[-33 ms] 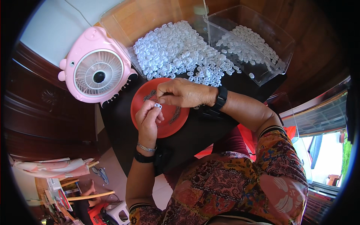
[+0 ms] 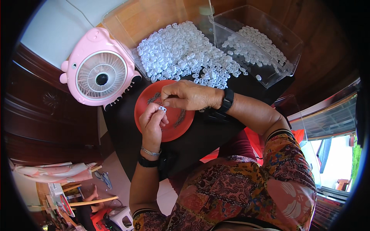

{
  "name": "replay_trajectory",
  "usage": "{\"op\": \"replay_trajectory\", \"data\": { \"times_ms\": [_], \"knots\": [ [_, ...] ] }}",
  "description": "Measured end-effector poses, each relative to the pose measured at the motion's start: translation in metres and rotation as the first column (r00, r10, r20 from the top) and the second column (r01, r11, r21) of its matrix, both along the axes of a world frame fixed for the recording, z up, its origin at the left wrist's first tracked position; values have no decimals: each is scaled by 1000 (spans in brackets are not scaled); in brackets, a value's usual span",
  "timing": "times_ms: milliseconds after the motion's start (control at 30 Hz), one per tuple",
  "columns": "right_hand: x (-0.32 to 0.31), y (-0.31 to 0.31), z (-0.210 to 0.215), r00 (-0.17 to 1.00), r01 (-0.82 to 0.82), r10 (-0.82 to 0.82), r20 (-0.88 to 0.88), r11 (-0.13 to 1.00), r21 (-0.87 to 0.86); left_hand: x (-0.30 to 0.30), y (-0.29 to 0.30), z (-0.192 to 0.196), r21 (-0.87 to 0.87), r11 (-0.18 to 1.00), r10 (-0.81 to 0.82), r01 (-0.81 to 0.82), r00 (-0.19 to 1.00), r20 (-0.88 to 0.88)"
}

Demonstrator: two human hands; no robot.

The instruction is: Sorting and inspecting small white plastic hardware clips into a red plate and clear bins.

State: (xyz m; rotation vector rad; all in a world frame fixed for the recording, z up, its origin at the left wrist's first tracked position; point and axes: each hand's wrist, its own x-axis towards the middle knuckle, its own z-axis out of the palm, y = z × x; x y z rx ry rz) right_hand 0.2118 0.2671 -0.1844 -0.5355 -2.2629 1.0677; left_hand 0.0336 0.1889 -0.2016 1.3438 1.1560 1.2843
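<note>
My left hand [image 2: 151,122] is closed over the red bowl [image 2: 185,129], pinching a small white plastic piece with two round holes [image 2: 162,109] between thumb and fingertips. Just above that piece, my right hand [image 2: 189,95] makes a pinch, its fingertips almost meeting the left ones. Whatever those right fingers hold is too small to make out. Inside the bowl lie many thin grey metal pieces [image 2: 180,118], screw-like, partly covered by both hands. Beyond the bowl spreads a large heap of white oval plastic pieces [image 2: 173,48].
A clear plastic bin [image 2: 295,57] with more white pieces stands at the far right, one loose piece [image 2: 258,77] beside it. A pink fan [image 2: 101,71] stands left of the bowl. The dark table's [image 2: 210,133] near edge runs in front of me. Another person's leg [image 2: 92,195] shows lower left.
</note>
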Motion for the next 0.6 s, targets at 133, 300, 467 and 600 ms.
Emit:
{"op": "replay_trajectory", "data": {
  "times_ms": [133, 300, 467, 600],
  "knots": [
    [1, 1, 0, 1000, 6, -5, 31, 1000, -23, -2, 2, -3, -1, 1000, -1, 1, 1000, -7],
    [1, -1, 0, 1000, -10, 9, 20, 1000, 23, -1, 1, -2, -29, 1000, -5, 4, 999, -48],
    [2, -2, 1, 1000, -6, 5, 24, 999, 43, -1, 1, -2, -17, 1000, -21, 20, 996, -81],
    [1, -4, 0, 1000, 6, -9, 25, 994, 105, -2, 1, -3, 0, 1000, -30, 30, 989, -148]
  ]
}}
